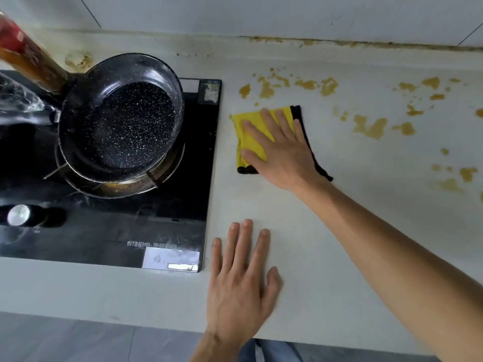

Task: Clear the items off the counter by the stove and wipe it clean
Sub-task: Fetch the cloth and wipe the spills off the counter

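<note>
Seen from the head camera: right hand (281,155) flat on a folded yellow cleaning cloth with black edge (251,143), fingers straight and spread wide, pressing it onto the pale grey stone counter (339,231) just beside the black glass gas stove (188,178). Left hand (241,280) resting palm down on the bare counter nearer the front edge, fingers straight and a little apart, holding nothing, well apart from the cloth. Behind and to the right of the cloth, many dried orange-brown stains (369,128) scattered over the counter up to the back wall. On the stove burner, a black speckled frying pan (122,118), tilted, with its brown wooden handle (34,66) pointing to the upper left. Near the stove's front left, a round silver control knob (18,215).
</note>
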The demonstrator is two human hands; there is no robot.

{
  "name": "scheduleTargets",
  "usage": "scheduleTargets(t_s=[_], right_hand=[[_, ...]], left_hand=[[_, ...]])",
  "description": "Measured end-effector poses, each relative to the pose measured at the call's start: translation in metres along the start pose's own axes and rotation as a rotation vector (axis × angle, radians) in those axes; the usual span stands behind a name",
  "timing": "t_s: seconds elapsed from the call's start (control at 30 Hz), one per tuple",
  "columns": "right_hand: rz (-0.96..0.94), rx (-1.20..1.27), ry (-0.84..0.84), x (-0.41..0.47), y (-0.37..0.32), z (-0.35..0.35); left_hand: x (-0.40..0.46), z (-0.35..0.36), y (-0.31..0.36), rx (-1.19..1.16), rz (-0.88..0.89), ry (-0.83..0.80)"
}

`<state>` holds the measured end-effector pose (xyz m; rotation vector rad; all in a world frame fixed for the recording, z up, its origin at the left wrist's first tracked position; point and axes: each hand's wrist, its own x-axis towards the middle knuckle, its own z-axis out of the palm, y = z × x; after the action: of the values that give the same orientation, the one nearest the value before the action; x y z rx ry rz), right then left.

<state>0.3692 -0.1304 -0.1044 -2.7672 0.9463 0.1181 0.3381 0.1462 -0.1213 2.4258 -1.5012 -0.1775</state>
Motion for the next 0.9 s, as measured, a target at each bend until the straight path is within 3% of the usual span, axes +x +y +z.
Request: scheduleTargets(t_s=[0.1,0.27,0.4,0.53,0.7,0.8,0.9], right_hand=[[0.132,0.007,0.049,-0.019,-0.002,0.003],[-0.022,-0.032,0.038,-0.068,-0.041,0.017],[-0.062,-0.022,-0.004,-0.014,-0.044,0.008],[0.046,0.033,-0.020,0.022,-0.009,-0.004],[0.196,-0.002,0.011,-0.027,0.022,-0.007],[0.139,-0.036,0.002,-0.058,-0.002,-0.001],[0.071,0.000,-0.022,-0.036,-0.024,0.001]], left_hand=[[-0.001,0.001,0.000,-0.011,-0.001,0.019],[-0.001,0.001,0.002,-0.017,-0.006,0.023],[0.000,0.001,0.001,-0.030,-0.003,0.032],[-0.002,0.005,-0.002,-0.024,-0.004,0.036],[-0.002,0.006,0.000,-0.020,0.002,0.038],[-0.002,0.006,0.000,-0.015,-0.008,0.044],[-0.001,0.007,0.001,-0.015,-0.019,0.076]])
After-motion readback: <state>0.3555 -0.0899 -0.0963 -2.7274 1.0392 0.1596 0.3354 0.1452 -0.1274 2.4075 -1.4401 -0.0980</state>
